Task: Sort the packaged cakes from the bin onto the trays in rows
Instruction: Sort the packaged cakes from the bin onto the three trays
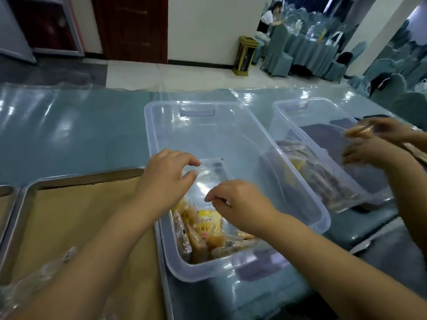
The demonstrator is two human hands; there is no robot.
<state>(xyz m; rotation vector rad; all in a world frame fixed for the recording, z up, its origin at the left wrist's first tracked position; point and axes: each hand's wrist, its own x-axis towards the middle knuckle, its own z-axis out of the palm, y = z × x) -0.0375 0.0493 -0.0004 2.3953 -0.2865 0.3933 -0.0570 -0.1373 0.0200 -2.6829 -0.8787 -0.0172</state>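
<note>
both hands at a clear bag inside the bin

the left forearm (97, 245) and right forearm (323, 262) fill the near edge, both reaching away from the camera into a clear plastic bin (151, 137). under the left forearm, crumpled clear wrap (34, 280) lies on a metal tray (16, 211) lined with brown paper (69, 218). the tray sits to the outer side of the left hand, just beside the bin's long wall. the corner of a second tray (5, 192) shows further out on that side.

the left hand (166, 179) hangs over the bin's left wall with its fingers curled. its thumb and forefinger are a narrow gap apart at the top edge of a clear bag (208, 176); i cannot tell whether they grip the film. the right hand (240, 202) is just beside the left hand, nearer the camera. its fingers are curled in tight and their tips pinch the film of the same bag.

the packaged cakes (208, 227) lie heaped in the near end of the bin, beneath the right wrist and between the two forearms, with a yellow printed packet on top.

well beyond the right hand's outer side stands a second bin (302, 101) holding darker packets. another person's hands (379, 155) are over it, blurred. the upper one seems to hold a small cake (358, 131). everything rests on a teal table (69, 135) under a glossy clear cover.
</note>
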